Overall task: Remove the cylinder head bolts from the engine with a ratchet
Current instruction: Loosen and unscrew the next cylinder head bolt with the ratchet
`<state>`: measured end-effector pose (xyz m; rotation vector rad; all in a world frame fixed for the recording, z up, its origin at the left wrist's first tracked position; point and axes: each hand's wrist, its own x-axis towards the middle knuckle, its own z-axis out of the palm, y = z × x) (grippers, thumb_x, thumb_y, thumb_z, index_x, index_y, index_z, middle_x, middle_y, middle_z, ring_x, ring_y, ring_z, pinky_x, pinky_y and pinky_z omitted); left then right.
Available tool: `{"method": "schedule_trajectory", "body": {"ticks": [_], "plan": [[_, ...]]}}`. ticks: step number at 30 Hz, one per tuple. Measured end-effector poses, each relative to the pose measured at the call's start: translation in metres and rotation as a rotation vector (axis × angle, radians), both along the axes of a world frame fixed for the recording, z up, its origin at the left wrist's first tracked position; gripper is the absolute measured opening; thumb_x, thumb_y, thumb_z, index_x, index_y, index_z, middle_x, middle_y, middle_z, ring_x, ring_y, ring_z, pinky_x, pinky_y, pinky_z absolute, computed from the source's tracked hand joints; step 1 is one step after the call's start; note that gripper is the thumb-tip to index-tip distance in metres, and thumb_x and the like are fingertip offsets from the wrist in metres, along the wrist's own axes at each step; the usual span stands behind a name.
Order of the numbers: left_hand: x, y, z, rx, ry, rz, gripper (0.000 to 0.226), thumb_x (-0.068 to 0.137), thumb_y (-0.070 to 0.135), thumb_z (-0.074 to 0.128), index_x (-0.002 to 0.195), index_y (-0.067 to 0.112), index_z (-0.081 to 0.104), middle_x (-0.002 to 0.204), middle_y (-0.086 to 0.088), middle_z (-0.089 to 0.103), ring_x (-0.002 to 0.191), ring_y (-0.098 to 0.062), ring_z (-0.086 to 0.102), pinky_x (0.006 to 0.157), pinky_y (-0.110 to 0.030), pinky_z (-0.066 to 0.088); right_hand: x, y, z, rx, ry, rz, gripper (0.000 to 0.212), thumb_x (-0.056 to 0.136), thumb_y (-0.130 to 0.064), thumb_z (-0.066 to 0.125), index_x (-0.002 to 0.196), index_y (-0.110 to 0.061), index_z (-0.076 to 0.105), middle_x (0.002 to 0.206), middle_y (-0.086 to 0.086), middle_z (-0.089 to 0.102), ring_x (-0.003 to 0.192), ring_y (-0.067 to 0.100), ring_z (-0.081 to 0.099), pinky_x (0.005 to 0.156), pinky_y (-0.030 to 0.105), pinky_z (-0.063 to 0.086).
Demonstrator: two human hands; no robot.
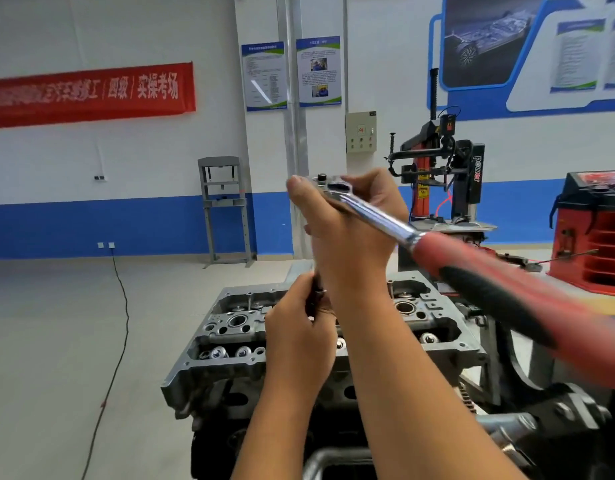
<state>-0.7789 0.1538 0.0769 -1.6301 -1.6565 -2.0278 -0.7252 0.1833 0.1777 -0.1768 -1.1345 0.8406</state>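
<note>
Held well above the cylinder head (229, 367), the ratchet (385, 220) looks heavy, rigid and slick on its chrome, so its rubber handle suits gripping, though the right hand (347, 220) grips its head while the left hand (299, 327) pinches the extension bar (318, 284) below.

Red banner with white characters (91, 93) on white wall, above blue stripe. Grey steel press frame (226, 209) against wall. Two blue-bordered posters (292, 73) on pillar. Black-and-red tyre changer (444, 174) at right, red cabinet machine (597, 230) beyond. Black cable (120, 306) across floor.
</note>
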Motion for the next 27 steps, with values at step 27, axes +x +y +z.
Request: {"method": "schedule_trajectory", "body": {"ticks": [27], "plan": [[-0.009, -0.006, 0.004, -0.093, -0.08, -0.198, 0.039, 0.103, 0.0, 0.052, 0.095, 0.036, 0.067, 0.07, 0.005, 0.066, 0.055, -0.006, 0.053, 0.05, -0.019, 0.043, 0.01, 0.004, 0.01, -0.035, -0.051, 0.524, 0.017, 0.086, -0.007, 0.073, 0.09, -0.01, 0.057, 0.084, 0.018, 0.067, 0.05, 0.024, 0.057, 0.048, 0.029, 0.043]]}}
